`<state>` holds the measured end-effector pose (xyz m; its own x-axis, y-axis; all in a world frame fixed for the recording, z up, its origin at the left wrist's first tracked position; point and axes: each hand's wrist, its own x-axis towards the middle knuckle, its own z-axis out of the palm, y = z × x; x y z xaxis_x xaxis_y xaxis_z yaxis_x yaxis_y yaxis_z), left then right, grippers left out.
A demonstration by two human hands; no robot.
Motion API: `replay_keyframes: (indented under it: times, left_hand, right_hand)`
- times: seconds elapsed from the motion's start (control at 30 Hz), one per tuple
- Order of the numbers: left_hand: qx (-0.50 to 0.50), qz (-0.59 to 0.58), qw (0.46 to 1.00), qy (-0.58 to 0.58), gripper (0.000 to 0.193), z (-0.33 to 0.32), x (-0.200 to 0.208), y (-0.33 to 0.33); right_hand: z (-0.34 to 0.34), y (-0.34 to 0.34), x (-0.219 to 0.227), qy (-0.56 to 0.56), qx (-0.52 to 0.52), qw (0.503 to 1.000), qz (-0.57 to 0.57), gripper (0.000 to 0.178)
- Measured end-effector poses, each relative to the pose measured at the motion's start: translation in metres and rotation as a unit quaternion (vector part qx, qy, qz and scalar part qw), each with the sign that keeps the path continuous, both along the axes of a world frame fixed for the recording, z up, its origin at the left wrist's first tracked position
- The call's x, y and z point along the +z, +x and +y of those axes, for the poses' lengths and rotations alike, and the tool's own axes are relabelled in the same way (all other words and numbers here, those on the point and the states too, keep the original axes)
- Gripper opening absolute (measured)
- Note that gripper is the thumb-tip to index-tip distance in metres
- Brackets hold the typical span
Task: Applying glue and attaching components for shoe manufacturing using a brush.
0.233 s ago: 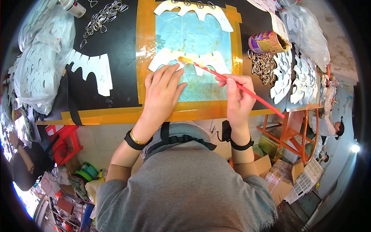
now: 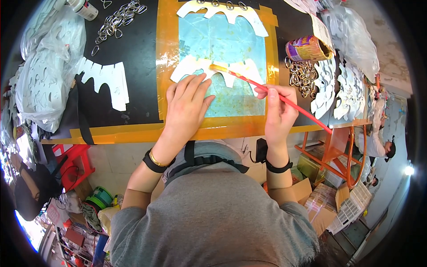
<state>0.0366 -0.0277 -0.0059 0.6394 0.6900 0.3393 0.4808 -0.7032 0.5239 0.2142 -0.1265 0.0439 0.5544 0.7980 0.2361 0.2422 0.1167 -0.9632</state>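
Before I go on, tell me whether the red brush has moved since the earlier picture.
Yes: the red brush has shifted slightly to the right, its bristle end now nearer the right strip of orange tape.

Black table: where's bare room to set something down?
Left: black table between the white stack and amber tape, below the silver rings. Middle: blue sheet between the upper white piece and lower white piece, though spotted. Crowded: right side, container, darker rings, cut pieces; far left, plastic bag.

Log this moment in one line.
left hand: flat at left end of near white cutout | right hand: holding red brush, bristles over cutout | beneath: blue sheet
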Motion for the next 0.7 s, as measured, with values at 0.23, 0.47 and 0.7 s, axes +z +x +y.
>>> replay_keyframes:
  times: [0.23, 0.47, 0.7]
  left_hand:
    - [0.001, -0.005, 1.0, -0.009, 0.036, 0.001, 0.001, 0.0]
    - [0.004, -0.003, 1.0, -0.008, 0.036, 0.001, 0.001, 0.0]
    - [0.0, -0.001, 1.0, -0.004, 0.037, 0.0, 0.001, -0.001]
  right_hand:
    - [-0.001, -0.001, 0.002, -0.028, 0.015, 0.999, -0.006, 0.01]
    - [-0.002, 0.0, 0.002, -0.013, 0.013, 1.0, -0.007, 0.012]
    - [-0.009, 0.004, 0.004, -0.006, 0.005, 1.0, -0.004, 0.011]
